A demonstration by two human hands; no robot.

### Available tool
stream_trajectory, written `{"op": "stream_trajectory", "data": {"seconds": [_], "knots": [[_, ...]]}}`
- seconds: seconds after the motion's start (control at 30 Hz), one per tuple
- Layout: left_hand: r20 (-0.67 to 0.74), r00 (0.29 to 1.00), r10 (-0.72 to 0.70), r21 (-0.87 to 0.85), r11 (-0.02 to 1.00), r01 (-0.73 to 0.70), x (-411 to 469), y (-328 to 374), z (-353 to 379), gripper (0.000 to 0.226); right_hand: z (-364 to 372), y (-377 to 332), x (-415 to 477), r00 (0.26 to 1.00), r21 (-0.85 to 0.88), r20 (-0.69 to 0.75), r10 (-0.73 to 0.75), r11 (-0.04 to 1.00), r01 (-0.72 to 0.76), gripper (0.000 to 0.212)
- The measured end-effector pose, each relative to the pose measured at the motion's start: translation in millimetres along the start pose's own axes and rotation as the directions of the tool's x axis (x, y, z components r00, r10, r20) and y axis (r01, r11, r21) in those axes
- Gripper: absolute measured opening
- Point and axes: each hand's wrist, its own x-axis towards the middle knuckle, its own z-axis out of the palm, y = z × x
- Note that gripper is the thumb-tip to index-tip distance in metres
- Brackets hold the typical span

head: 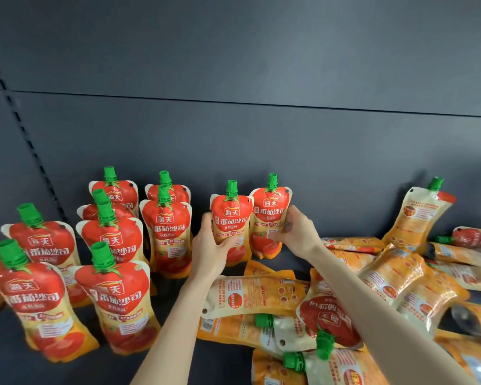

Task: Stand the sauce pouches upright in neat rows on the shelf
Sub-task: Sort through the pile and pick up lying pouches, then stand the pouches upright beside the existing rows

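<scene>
Crowding shelf at right: toppled pouches; upright rows at left.

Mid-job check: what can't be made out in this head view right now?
Head view: middle pouch in the second column, label hidden by the front pouch.
Head view: lying pile, cut off by the right and bottom edges; count unknown.
Head view: fine print on the held pouches, too small.

Pouches: red tomato print, orange base, green caps; shelf back dk grey.
</scene>
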Motion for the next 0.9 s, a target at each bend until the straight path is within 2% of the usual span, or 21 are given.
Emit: {"op": "stream_trajectory", "data": {"seconds": [0.27, 0.47, 0.63, 0.77, 0.9], "knots": [[-0.009, 1.0, -0.026, 0.037, 0.999, 0.026, -1.7, 3.9, -0.9, 0.062, -0.7, -4.4, -5.5, 1.0, -0.056, 0.02, -0.004, 0.998, 0.005, 0.052], [-0.03, 0.999, -0.016, 0.027, 0.999, 0.017, -21.8, 8.3, -0.7, 0.084, -7.9, -1.4, -17.8, 1.0, -0.027, 0.001, 0.023, 0.999, -0.023, 0.052], [-0.012, 0.993, 0.118, 0.071, 0.991, -0.117, -49.3, 15.2, -4.0, 0.062, -22.4, 4.6, -45.4, 0.996, -0.038, -0.082, -0.023, 0.999, 0.02, 0.041], [-0.001, 0.97, 0.243, 0.17, 0.956, -0.239, -74.2, 17.0, 0.0, 0.04, -37.8, 13.7, -74.3, 0.997, -0.024, -0.031, -0.074, 0.997, 0.073, 0.026], [0.049, 0.979, 0.198, 0.321, 0.925, -0.203, -98.0, 14.5, 3.9, 0.042, -54.1, 24.4, -107.2, 0.994, -0.046, 0.038, -0.102, 0.994, 0.103, 0.026]]}}
